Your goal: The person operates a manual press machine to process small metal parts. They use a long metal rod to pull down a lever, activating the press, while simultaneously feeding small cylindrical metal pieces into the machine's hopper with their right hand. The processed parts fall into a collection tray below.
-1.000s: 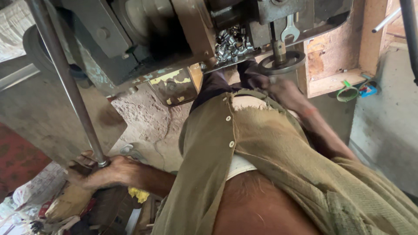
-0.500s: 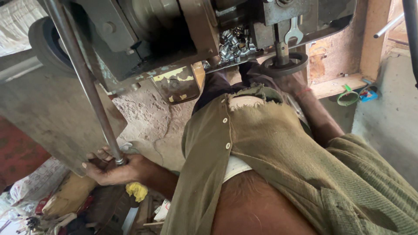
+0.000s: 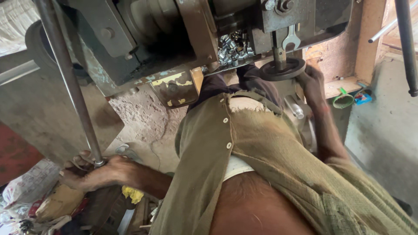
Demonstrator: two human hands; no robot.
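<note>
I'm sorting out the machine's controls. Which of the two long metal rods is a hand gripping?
The slanted rod at left: the left hand grips its lower end. The dark rod at far right hangs free, no hand near it.

Torn olive button shirt (image 3: 261,143); white undershirt (image 3: 237,167)

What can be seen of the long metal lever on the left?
The lever is a long, round, dull grey metal rod, worn and slightly grimy. It slants from the picture's top left edge down to the right, beside the machine. The left hand grips its lower end, fingers wrapped round it. Its upper end is out of view.
</note>
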